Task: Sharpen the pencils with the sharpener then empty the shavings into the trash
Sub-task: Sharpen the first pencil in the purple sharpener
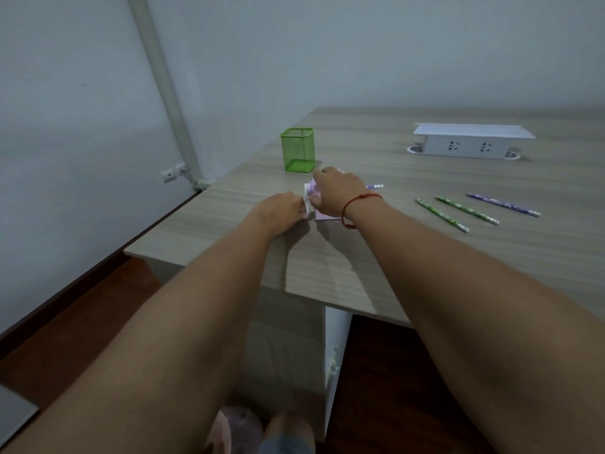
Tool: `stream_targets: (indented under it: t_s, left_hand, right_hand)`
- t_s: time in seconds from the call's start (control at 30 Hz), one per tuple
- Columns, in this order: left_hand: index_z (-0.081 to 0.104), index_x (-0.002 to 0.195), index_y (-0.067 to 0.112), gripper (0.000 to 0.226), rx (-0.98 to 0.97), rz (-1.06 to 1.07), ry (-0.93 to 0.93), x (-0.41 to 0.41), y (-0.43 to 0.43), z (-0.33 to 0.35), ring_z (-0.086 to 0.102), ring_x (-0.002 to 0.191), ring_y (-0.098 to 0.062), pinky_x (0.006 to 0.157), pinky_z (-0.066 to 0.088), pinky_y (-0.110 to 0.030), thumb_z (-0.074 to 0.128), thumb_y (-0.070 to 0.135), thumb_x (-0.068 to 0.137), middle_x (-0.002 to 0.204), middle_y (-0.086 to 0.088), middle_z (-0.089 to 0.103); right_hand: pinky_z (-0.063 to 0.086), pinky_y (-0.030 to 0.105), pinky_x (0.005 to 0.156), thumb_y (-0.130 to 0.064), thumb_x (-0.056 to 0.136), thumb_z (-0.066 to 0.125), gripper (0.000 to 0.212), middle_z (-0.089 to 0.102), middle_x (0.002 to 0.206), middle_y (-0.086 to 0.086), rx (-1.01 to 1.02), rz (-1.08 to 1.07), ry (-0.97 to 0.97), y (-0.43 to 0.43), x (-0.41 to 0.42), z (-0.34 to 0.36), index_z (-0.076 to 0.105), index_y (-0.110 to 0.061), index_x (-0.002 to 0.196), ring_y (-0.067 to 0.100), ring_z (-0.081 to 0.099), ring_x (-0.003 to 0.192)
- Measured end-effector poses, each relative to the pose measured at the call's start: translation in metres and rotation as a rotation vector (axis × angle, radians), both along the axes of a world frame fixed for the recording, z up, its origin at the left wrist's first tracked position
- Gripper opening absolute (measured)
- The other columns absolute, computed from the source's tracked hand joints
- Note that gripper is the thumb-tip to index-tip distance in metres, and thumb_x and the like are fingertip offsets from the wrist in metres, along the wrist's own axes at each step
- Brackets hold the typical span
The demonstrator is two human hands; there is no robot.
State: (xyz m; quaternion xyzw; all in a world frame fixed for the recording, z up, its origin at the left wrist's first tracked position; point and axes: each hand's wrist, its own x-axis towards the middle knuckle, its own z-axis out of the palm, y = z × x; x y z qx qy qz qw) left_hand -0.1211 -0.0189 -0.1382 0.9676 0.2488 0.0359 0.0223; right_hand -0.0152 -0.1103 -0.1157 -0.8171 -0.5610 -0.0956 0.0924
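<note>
Right hand [334, 191] clamps small lilac plastic crank sharpener [319, 213] mid-desk beside green mesh cup [297, 149], purple pencil [375, 186] inserted; left hand [281, 211] pinches white crank [306, 198]. Press body down, crank evenly

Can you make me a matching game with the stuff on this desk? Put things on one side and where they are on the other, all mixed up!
Things:
1. green mesh pencil cup
2. purple sharpener
3. three loose pencils
4. white socket box

Places:
A. lying flat to the right of the right hand
B. far right, at the back of the desk
C. between the two hands, with the left hand at its crank
D. standing just behind the hands

Pairs: 1-D, 2-C, 3-A, 4-B
</note>
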Motion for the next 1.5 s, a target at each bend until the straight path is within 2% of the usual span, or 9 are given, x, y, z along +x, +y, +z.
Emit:
stream_targets:
  t_s: [0.2, 0.43, 0.67, 0.83, 1.03, 1.2, 1.37, 1.43, 1.5]
  left_hand:
    - [0.063, 0.105, 0.002, 0.024, 0.162, -0.008, 0.029, 0.018, 0.019, 0.018, 0.062, 0.096, -0.038, 0.077, 0.046, -0.040, 0.049, 0.017, 0.093, 0.105, -0.023, 0.064]
    - [0.064, 0.109, 0.008, 0.024, 0.453, -0.120, -0.078, 0.015, 0.023, 0.055, 0.062, 0.094, -0.040, 0.070, 0.042, -0.037, 0.044, 0.017, 0.097, 0.102, -0.024, 0.063]
    - [0.065, 0.103, 0.004, 0.020, 0.347, -0.198, -0.263, -0.016, -0.007, 0.040, 0.063, 0.088, -0.044, 0.070, 0.047, -0.044, 0.049, 0.013, 0.094, 0.095, -0.028, 0.066]
    - [0.062, 0.103, 0.000, 0.025, 0.217, -0.088, -0.160, -0.024, -0.022, 0.008, 0.063, 0.084, -0.039, 0.071, 0.045, -0.040, 0.042, 0.014, 0.097, 0.093, -0.024, 0.066]
    - [0.064, 0.107, 0.002, 0.030, 0.177, -0.032, -0.016, -0.004, -0.007, -0.006, 0.061, 0.098, -0.034, 0.086, 0.045, -0.040, 0.040, 0.018, 0.099, 0.108, -0.019, 0.066]
    - [0.062, 0.111, 0.004, 0.030, 0.259, -0.030, 0.102, 0.011, 0.009, -0.001, 0.061, 0.100, -0.035, 0.083, 0.046, -0.040, 0.041, 0.020, 0.099, 0.109, -0.020, 0.063]
    - [0.064, 0.101, 0.004, 0.018, 0.372, -0.084, 0.054, 0.019, 0.030, 0.021, 0.064, 0.090, -0.038, 0.066, 0.042, -0.038, 0.050, 0.010, 0.090, 0.096, -0.020, 0.065]
    - [0.065, 0.098, 0.004, 0.018, 0.422, -0.117, 0.018, 0.018, 0.032, 0.024, 0.063, 0.089, -0.039, 0.065, 0.041, -0.039, 0.049, 0.006, 0.090, 0.094, -0.021, 0.065]
    - [0.063, 0.107, 0.006, 0.022, 0.452, -0.130, -0.030, 0.016, 0.033, 0.025, 0.062, 0.092, -0.040, 0.067, 0.042, -0.041, 0.047, 0.007, 0.092, 0.098, -0.022, 0.064]
  right_hand:
    - [0.043, 0.040, 0.095, -0.030, 0.095, 0.043, 0.041, 0.049, 0.136, 0.013, 0.009, 0.007, -0.005, 0.003, 0.004, -0.003, 0.047, -0.009, 0.130, 0.034, 0.051, 0.122]
    - [0.044, 0.039, 0.094, -0.030, 0.098, 0.044, 0.037, 0.051, 0.135, 0.012, -0.022, -0.041, -0.021, 0.004, 0.003, 0.006, 0.050, -0.014, 0.131, 0.034, 0.053, 0.120]
    - [0.045, 0.038, 0.092, -0.039, 0.096, 0.047, 0.043, 0.053, 0.132, 0.015, -0.037, -0.088, -0.012, 0.001, -0.002, 0.012, 0.052, -0.012, 0.129, 0.036, 0.055, 0.117]
    - [0.046, 0.039, 0.091, -0.035, 0.097, 0.045, 0.039, 0.054, 0.129, 0.015, -0.023, -0.084, 0.003, 0.003, -0.005, 0.008, 0.055, -0.011, 0.125, 0.035, 0.056, 0.114]
    - [0.045, 0.042, 0.092, -0.036, 0.097, 0.043, 0.041, 0.052, 0.131, 0.015, -0.028, -0.018, -0.012, 0.005, 0.002, 0.003, 0.050, -0.010, 0.128, 0.035, 0.055, 0.114]
    - [0.045, 0.041, 0.091, -0.032, 0.096, 0.042, 0.041, 0.052, 0.132, 0.014, 0.009, 0.015, -0.024, 0.007, 0.008, -0.003, 0.048, -0.009, 0.129, 0.033, 0.055, 0.116]
    - [0.045, 0.043, 0.091, -0.031, 0.094, 0.044, 0.041, 0.051, 0.132, 0.011, 0.071, 0.010, -0.032, 0.010, 0.009, -0.015, 0.047, -0.010, 0.128, 0.033, 0.055, 0.112]
    - [0.046, 0.043, 0.091, -0.031, 0.094, 0.043, 0.041, 0.050, 0.134, 0.011, 0.061, 0.005, -0.048, 0.009, 0.009, -0.015, 0.047, -0.010, 0.129, 0.033, 0.055, 0.112]
    - [0.046, 0.044, 0.091, -0.032, 0.095, 0.044, 0.041, 0.049, 0.135, 0.011, 0.044, 0.008, -0.053, 0.010, 0.009, -0.015, 0.046, -0.011, 0.131, 0.034, 0.055, 0.113]
